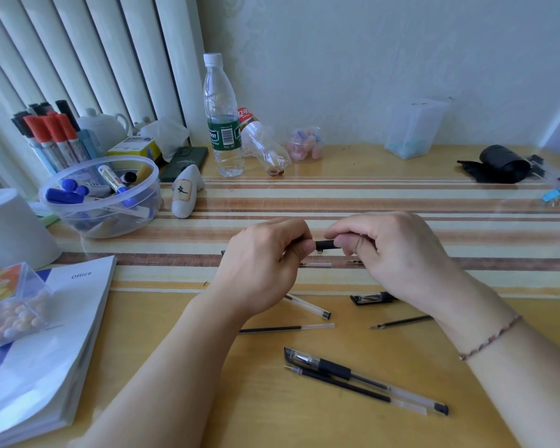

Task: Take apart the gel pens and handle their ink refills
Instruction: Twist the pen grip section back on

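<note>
Above the middle of the table, my left hand [265,263] and my right hand [388,247] grip the two ends of a gel pen [325,244]; only its black grip section shows between them. On the table below lie an empty clear barrel [307,306], a black cap [372,298], and two loose ink refills [286,328] [401,322]. Nearer to me lies a whole capped gel pen [366,376] with another refill [343,384] beside it. A small clear part [316,264] and a pen tip [353,261] lie under my hands.
A clear tub of markers [101,195] and a marker holder [50,137] stand at the left, with a book [46,344] and a box of pins [12,305]. Bottles [222,118], a clear cup [413,130] and a black roll [501,163] line the back.
</note>
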Demonstrator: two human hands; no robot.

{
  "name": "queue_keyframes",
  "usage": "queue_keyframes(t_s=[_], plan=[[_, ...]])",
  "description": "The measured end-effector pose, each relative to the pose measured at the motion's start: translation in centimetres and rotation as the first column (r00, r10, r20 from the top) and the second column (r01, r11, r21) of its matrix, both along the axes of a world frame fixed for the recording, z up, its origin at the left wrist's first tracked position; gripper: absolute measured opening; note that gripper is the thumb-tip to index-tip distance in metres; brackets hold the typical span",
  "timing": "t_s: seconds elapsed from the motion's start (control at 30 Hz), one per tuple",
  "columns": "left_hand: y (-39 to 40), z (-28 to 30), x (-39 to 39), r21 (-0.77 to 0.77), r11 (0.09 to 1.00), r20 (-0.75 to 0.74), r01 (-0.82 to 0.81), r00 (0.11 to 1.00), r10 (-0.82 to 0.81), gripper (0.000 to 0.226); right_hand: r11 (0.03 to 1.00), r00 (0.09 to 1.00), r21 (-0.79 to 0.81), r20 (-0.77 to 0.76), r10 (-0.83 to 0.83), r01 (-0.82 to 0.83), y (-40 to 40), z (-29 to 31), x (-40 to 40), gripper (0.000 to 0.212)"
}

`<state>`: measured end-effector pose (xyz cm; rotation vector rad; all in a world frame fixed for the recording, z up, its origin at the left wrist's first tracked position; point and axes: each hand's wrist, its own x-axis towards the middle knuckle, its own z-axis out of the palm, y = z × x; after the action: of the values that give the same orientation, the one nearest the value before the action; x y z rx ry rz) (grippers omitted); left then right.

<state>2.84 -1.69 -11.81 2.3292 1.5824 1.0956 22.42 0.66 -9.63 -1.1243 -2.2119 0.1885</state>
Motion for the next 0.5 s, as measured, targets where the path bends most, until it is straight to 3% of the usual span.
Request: queue_keyframes(t_s=[0.23, 0.4, 0.5], plan=[[0.1, -0.1, -0.2, -0.006, 1.0, -0.003, 0.007, 1.0, -0.007, 0.023, 0.999, 0.996, 0.049, -0.088, -0.001, 0.005, -0.2, -0.4, -0.6, 0.019], [0.3, 0.0, -0.5, 0.002, 1.0, 0.031, 0.0, 1.0, 0.0, 0.027, 0.961, 0.995, 0.274, -0.081, 0.063, -0.038, 0.3, -0.9, -1.2, 0.016], [0.4, 0.1, -0.5, 0.01, 1.0, 0.054, 0.002, 0.999, -0.003, 0.032, 0.944, 0.996, 0.327, -0.061, 0.068, -0.044, 0.4, -1.0, -1.5, 0.017]])
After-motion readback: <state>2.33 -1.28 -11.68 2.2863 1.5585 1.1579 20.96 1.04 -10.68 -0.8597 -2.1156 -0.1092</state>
